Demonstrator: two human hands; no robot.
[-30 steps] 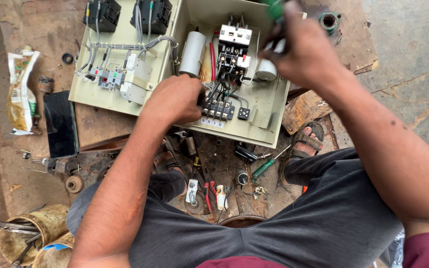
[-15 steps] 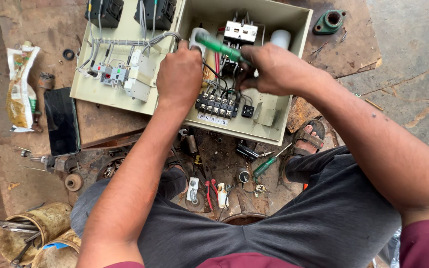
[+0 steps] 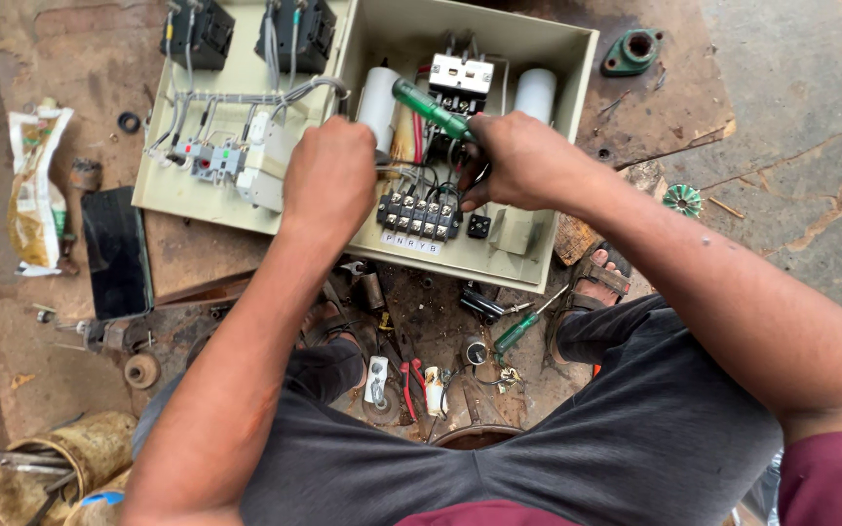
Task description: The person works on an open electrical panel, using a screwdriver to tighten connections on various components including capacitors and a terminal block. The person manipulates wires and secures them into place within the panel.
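1. Rough, stained concrete floor (image 3: 801, 107) lies under everything, with a dark wooden board below the far work area.
2. An open beige electrical enclosure (image 3: 557, 58) rests flat on the board, its hinged door (image 3: 236, 88) folded out to the left.
3. The left hand (image 3: 331, 175) reaches forward from a bent forearm, knuckles up, over the middle of the enclosure; its fingers are curled down into the wiring, and what they grip cannot be made out.
4. The right hand (image 3: 523, 161) comes in from the right on a long bare forearm, fingers wrapped tight around a green-handled screwdriver (image 3: 431, 109), whose handle slants up and to the left.
5. Inside the enclosure sit a white cylindrical capacitor (image 3: 379, 97) at the left, a second white one (image 3: 535, 94) at the right, a contactor block (image 3: 460, 73) at the far wall between them, and a black terminal strip (image 3: 419, 214) just near the hands.
6. The door carries two black switch units (image 3: 250, 31) at its far edge and small grey breakers with bundled grey wires.
7. Near left, a rusty tin (image 3: 90, 453) holds a spanner and other tools.
8. A second green screwdriver (image 3: 518, 331) and red-handled pliers (image 3: 409, 385) lie on the floor between the person's feet.
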